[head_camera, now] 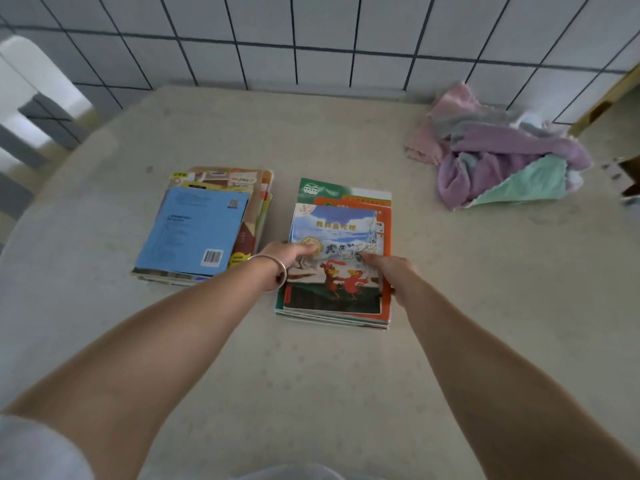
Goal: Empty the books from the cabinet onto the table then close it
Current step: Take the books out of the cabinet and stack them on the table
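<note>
Two stacks of thin books lie side by side on the pale table [311, 375]. The left stack [194, 230] has a blue back cover with a barcode on top. On top of the right stack [346, 202] is a picture book [336, 233] showing red birds. My left hand [289, 258], with a bangle on its wrist, holds the picture book's left edge, thumb on the cover. My right hand [391, 275] holds the right edge, fingers on the cover. No cabinet is in view.
A heap of pink, purple and mint cloths [502, 157] lies at the back right of the table. A tiled wall [311, 36] runs behind. A white chair [27, 98] stands at the left, and wooden furniture [613, 95] at the far right.
</note>
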